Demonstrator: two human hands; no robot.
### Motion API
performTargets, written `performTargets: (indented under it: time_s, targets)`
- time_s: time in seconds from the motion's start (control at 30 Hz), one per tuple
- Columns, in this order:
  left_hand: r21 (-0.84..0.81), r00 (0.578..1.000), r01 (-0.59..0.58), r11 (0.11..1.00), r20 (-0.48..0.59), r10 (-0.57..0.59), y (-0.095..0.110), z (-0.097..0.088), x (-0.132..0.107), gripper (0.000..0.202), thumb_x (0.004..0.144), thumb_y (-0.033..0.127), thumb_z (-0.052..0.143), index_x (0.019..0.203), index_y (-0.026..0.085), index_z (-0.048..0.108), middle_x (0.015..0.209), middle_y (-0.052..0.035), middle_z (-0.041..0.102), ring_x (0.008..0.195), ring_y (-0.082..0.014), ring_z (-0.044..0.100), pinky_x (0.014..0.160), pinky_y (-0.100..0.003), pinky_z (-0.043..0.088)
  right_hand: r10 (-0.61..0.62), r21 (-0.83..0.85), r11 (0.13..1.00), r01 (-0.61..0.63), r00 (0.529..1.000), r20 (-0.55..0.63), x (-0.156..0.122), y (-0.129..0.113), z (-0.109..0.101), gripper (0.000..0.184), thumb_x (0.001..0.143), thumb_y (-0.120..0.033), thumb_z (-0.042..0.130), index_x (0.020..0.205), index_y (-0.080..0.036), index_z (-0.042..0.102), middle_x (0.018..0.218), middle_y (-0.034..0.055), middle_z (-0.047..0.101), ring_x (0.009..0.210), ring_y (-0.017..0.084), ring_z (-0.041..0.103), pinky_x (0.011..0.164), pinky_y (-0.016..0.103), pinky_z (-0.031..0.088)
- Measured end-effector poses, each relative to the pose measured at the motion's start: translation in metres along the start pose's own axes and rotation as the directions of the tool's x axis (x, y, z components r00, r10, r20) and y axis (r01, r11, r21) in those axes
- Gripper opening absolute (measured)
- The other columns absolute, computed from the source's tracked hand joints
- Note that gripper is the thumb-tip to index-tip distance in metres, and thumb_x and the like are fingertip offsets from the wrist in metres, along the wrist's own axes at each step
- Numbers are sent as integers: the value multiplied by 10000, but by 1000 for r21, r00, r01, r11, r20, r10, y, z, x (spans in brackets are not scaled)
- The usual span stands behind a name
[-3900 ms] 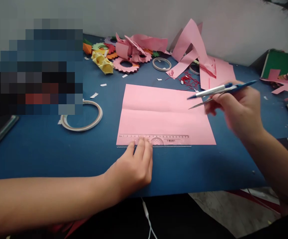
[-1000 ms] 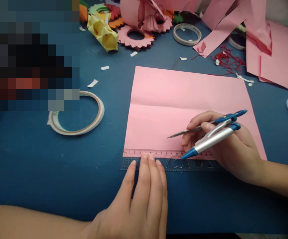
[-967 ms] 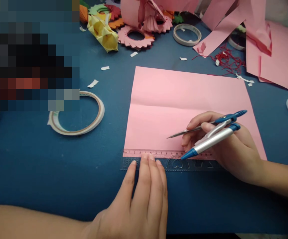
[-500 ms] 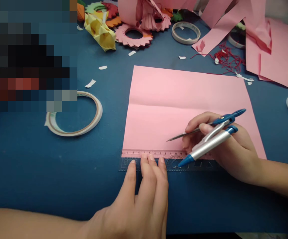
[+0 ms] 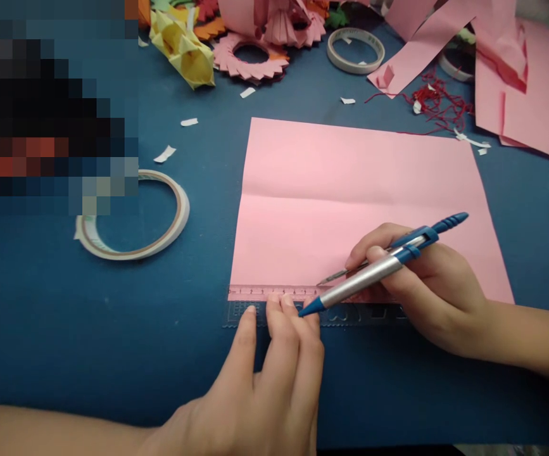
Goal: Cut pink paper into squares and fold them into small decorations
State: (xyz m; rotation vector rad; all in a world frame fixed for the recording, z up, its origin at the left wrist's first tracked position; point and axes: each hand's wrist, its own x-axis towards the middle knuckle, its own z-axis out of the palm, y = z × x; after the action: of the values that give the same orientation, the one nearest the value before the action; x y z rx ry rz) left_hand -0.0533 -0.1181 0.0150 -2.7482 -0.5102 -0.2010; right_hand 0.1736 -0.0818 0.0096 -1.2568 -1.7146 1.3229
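Compass gripped in right hand, fingers closed around both legs: steel needle leg above, silver-and-blue pen leg below, the two lying close together. Pen tip sits just at the ruler, touching or nearly touching the left fingertips (contact cannot be told). Needle point rests near the ruler's scale edge. Left hand flat, fingers extended and held together, tips pressing the clear ruler onto the tabletop. Ruler lies along the near edge of the pink sheet, its upper strip overlapping the paper. Sheet lies flat mid-tabletop with one horizontal crease. Tape ring well to the left; second ring at the far edge beside pink scraps, red thread, folded paper rosettes.
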Motion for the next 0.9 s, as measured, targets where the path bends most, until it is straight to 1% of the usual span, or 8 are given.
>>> performTargets:
  time_s: [0.17,0.27,0.5,0.57,0.67,0.8,0.9]
  targets:
    - [-21,1000,-1,1000,-6,1,-1,4,3,331,834,141,457,1071,6,644,1046,-166,640,893,-299,628,616,-383,619,-7,-23,1000,7,1000,11,0,-1,0,230,983,-315,420,839,-210,565,801,21,590,683,116,606,636,231,546]
    - [-29,1000,-6,1000,6,6,0,4,5,347,828,131,449,1092,-2,630,1060,-170,626,908,-304,620,632,-392,614,-36,-50,998,36,999,7,1,-2,0,249,985,-307,406,817,-206,560,796,26,592,697,119,603,625,226,534]
    - [-5,1000,0,1000,-7,0,0,4,2,375,826,162,429,1110,21,629,1056,-150,624,895,-284,620,639,-377,603,-92,-87,992,94,995,28,2,-3,-1,229,990,-291,388,827,-199,521,770,23,572,695,116,591,607,219,516]
    - [7,1000,-14,1000,22,13,-1,2,2,383,821,177,431,1114,37,632,1064,-142,626,904,-279,618,644,-368,603,-143,-103,984,145,989,30,3,-2,0,200,985,-259,395,837,-195,514,772,18,560,662,106,576,581,216,504]
    - [16,998,-30,999,60,29,-2,0,3,375,802,194,446,1087,61,651,1067,-132,626,926,-277,609,649,-355,603,-230,-173,957,234,972,39,4,-1,2,159,973,-191,404,849,-191,502,752,1,537,629,87,550,556,200,477]
    - [-2,998,-9,1000,55,9,-2,1,5,359,792,190,446,1046,62,665,1054,-135,625,918,-281,606,634,-356,598,-310,-289,905,311,949,53,5,-1,6,128,962,-166,425,852,-196,483,742,-7,529,632,89,552,560,198,478]
    - [-29,999,-10,1000,48,11,-1,3,5,366,792,164,433,1055,47,659,1069,-145,624,924,-290,609,629,-364,599,-396,-338,850,404,913,95,6,-3,7,113,951,-138,430,878,-196,494,754,-9,540,621,82,539,545,181,470]
